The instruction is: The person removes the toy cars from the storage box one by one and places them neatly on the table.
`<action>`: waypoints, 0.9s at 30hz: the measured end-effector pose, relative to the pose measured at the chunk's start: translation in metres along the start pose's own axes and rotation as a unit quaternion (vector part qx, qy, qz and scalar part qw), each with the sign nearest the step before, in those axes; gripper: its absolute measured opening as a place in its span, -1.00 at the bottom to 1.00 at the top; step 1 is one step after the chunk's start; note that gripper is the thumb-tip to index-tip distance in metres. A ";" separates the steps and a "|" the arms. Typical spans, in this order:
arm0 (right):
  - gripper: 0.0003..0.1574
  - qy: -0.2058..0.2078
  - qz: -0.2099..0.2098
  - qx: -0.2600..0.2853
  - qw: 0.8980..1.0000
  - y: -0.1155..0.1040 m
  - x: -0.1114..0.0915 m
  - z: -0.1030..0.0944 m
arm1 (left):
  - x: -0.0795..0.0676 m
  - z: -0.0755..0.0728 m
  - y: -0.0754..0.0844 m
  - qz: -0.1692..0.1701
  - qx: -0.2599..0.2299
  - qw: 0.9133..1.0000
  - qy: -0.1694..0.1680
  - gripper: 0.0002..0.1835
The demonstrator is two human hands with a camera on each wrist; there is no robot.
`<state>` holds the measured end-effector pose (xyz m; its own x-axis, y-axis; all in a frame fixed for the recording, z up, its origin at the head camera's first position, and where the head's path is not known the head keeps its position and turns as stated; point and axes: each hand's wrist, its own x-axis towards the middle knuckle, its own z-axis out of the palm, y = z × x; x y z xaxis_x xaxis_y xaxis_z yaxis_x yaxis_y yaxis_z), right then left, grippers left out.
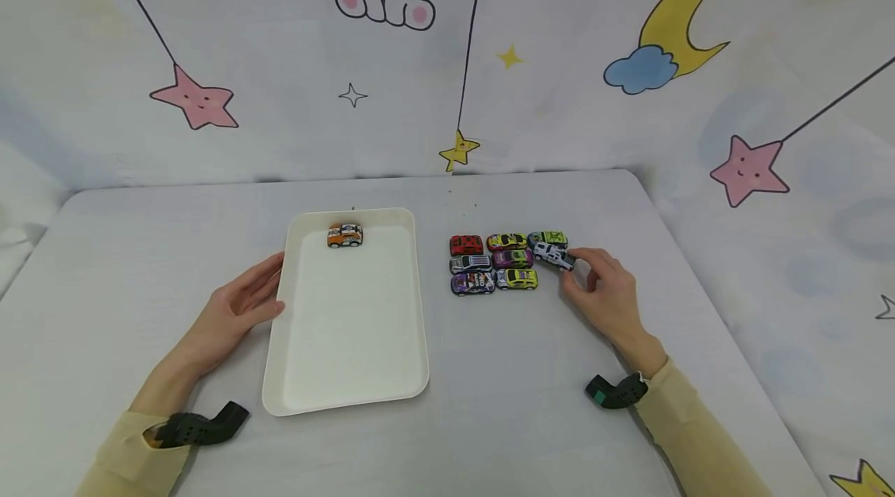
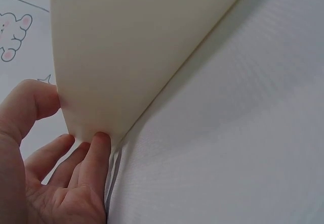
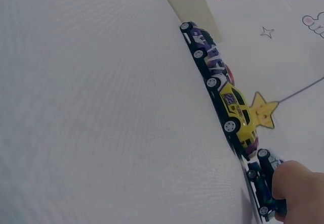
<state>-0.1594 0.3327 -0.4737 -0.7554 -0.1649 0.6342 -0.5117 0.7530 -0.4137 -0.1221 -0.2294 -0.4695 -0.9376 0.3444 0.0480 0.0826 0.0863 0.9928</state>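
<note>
My right hand pinches a white-and-black toy car between thumb and fingers. That car sits tilted at the right side of a cluster, overlapping a green toy car in the head view. In the right wrist view the fingers partly hide it. Against the left side of a white tray, my left hand rests with its fingertips touching the outer wall and the thumb at the rim. Inside the tray, near its far edge, stands an orange-and-white toy car.
Several toy cars stand close together right of the tray, among them a red one, a purple-and-white one and a yellow one. The white table meets a wall cloth printed with stars.
</note>
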 end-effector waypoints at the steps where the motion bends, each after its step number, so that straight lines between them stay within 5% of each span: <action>1: -0.59 -0.002 0.001 0.001 1.000 0.000 0.000 0.000 | 0.000 0.000 0.000 0.000 0.000 1.000 0.001 -0.24; 27: -0.55 -0.043 0.019 -0.040 0.998 0.003 -0.001 0.003 | -0.001 0.001 0.001 -0.001 -0.004 1.000 0.001 -0.24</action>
<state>-0.1616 0.3328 -0.4775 -0.8084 -0.1867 0.5583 -0.4496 0.8080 -0.3807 -0.1210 -0.2290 -0.4681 -0.9381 0.3432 0.0470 0.0790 0.0797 0.9937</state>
